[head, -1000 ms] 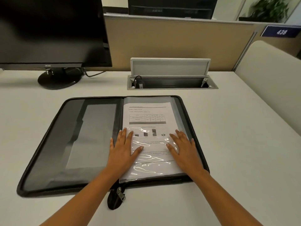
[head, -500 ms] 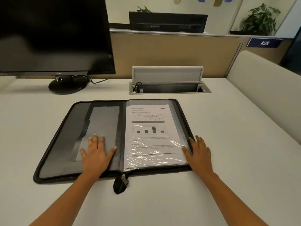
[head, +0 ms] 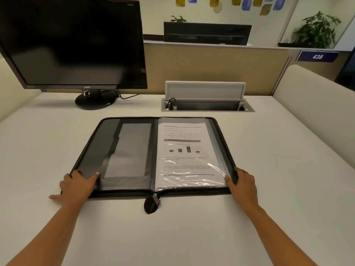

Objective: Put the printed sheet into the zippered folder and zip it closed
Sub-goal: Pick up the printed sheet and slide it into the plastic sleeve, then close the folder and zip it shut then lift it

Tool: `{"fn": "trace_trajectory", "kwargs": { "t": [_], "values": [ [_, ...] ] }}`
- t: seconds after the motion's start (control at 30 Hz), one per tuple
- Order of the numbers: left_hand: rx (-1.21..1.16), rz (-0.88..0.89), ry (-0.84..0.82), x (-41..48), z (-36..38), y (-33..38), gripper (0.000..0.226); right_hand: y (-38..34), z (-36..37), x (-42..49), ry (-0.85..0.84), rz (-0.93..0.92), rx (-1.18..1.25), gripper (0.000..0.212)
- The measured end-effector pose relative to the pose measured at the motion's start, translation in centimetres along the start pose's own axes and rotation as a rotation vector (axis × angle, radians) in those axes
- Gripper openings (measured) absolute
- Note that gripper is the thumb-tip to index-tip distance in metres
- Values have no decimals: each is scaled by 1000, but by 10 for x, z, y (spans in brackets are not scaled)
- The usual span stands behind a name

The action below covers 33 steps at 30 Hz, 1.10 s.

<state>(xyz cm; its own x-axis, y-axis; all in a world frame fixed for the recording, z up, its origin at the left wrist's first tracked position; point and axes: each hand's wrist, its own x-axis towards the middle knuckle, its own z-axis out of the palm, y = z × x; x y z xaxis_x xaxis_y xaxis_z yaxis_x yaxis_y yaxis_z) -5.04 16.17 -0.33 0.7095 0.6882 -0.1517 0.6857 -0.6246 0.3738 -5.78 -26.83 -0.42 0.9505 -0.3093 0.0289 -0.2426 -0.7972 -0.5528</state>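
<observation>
We found the zippered folder [head: 123, 154] lying fully open and flat on the white desk [head: 192, 233], its spine running away from the person; the printed sheet [head: 184, 150] sat on the folder's right half under a clear plastic sleeve [head: 194, 181] that caught the light near its lower edge. The sheet showed a small table, a bar chart and lines of text too small for us to read; the left half showed only grey inner pockets [head: 132, 150]. The zipper ran unfastened around the edge, and its metal pull [head: 156, 200] lay with a black tab on the desk just below the spine.

The left hand [head: 78, 186] sat at the folder's near left corner; its thumb lay on the inner panel and the fingers were spread over the outer edge, one fingertip touching the desk; whether it gripped the edge or merely rested there we could not tell. The right hand [head: 243, 184] sat at the near right corner; its thumb pressed on the edge of the plastic sleeve and the fingers curled around the folder's outer rim, a loose half-open hold on that edge.

Beyond the folder a cable box [head: 207, 105] stood with its lid raised; a dark monitor [head: 76, 45] stood at the far left; a beige partition [head: 221, 62] ran behind, with a blue plate [head: 317, 56] reading 438.
</observation>
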Motion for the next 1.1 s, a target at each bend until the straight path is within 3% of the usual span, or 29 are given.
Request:
{"fn": "trace_trajectory", "kwargs": {
  "t": [0.3, 0.67, 0.9, 1.1],
  "values": [
    [-406, 12, -28, 18, -24, 1, 59, -6, -5, 0, -76, 15, 71, 56],
    [-423, 109, 142, 16, -81, 46, 47, -16, -12, 15, -160, 20, 142, 52],
    [-657, 293, 212, -23, -133, 91, 40, -30, -25, 22, -264, 14, 164, 52],
    [-959, 601, 105, -84, -148, 136, 26, -96, -43, 2, -192, -242, 338, 47]
  ]
}}
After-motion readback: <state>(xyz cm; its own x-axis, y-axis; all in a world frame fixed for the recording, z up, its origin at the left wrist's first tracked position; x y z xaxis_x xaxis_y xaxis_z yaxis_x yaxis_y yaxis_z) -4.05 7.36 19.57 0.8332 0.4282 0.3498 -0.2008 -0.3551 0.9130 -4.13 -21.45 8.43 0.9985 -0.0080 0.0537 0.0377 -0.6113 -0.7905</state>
